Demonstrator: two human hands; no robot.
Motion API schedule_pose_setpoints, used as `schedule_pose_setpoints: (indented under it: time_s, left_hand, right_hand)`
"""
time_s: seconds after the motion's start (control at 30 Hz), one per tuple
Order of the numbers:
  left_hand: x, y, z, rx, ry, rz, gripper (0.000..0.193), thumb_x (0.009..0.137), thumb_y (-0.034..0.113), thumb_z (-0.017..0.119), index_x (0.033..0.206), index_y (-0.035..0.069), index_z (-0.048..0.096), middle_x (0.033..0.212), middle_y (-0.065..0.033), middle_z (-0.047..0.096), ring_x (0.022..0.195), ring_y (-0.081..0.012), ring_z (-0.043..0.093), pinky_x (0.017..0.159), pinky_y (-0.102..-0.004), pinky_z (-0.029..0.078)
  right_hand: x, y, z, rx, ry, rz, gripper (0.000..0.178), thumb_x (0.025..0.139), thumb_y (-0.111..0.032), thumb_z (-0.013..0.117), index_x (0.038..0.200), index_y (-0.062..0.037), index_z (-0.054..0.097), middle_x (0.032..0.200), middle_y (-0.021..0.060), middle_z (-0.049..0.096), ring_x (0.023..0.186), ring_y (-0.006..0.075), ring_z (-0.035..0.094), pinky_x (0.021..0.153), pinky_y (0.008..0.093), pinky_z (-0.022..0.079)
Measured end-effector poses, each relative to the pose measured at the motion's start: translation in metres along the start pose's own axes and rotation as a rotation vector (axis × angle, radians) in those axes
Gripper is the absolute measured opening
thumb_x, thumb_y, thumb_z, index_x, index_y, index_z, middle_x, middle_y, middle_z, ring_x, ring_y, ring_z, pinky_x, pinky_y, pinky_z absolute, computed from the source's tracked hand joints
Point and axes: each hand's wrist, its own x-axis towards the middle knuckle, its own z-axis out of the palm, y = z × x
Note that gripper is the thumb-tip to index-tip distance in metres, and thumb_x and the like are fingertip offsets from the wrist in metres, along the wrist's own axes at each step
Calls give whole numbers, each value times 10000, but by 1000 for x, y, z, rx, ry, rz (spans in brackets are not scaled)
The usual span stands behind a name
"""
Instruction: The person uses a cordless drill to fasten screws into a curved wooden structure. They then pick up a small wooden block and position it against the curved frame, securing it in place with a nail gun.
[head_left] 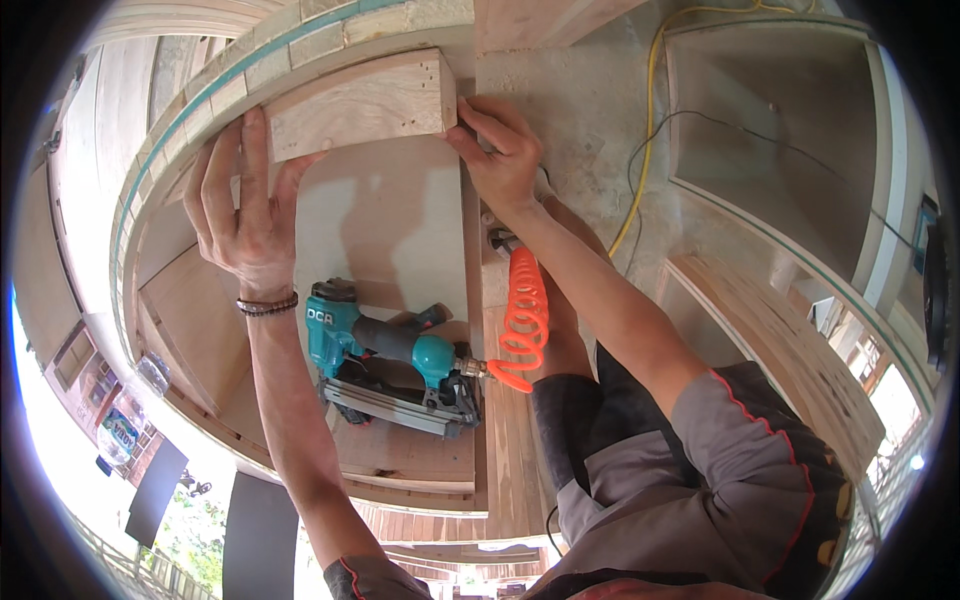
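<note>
Left hand (pixel 240 215) and right hand (pixel 503 155) grip opposite ends of a wooden block (pixel 355 102); teal nail gun (pixel 388 345) (coily orange hose (pixel 524 325) attached) sits nearside of it.

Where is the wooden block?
In the head view, the wooden block is upper left of centre, held between left hand and right hand, above the teal nail gun.

i see the left hand (pixel 240 220) at upper left gripping the left end of a pale wooden block (pixel 355 108), while the right hand (pixel 505 165), at upper centre, has thumb and fingers on its right end. left of centre i make out a teal and black nail gun (pixel 388 342) lying within a curved wooden frame (pixel 228 95), joined to an orange coiled hose (pixel 523 300); a yellow cord (pixel 648 130) runs down the upper right.
</note>
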Motion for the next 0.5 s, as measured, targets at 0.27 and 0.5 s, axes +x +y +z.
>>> schedule_pose_setpoints:
  time_s: [0.27, 0.5]
  left_hand:
    - [2, -1, -4, 8, -34, 5, 589, 696, 478, 839, 1204, 188, 770, 1167, 3, 699, 1024, -205, 661, 866, -343, 591]
    - [5, -1, -7, -3, -58, 2, 588, 696, 460, 851, 1211, 186, 769, 1169, -3, 701, 1008, -204, 658, 852, -343, 586]
  right_hand:
    - [1, -3, -5, 17, -44, 64, 334, 751, -7, 863, 1068, -1, 757, 1074, 108, 734, 915, 192, 719, 800, 293, 580]
    - [-1, -5, -1, 147, -18, 250, 320, 754, -51, 881, 1035, -1, 736, 1048, 96, 736, 917, 174, 719, 818, 298, 591]
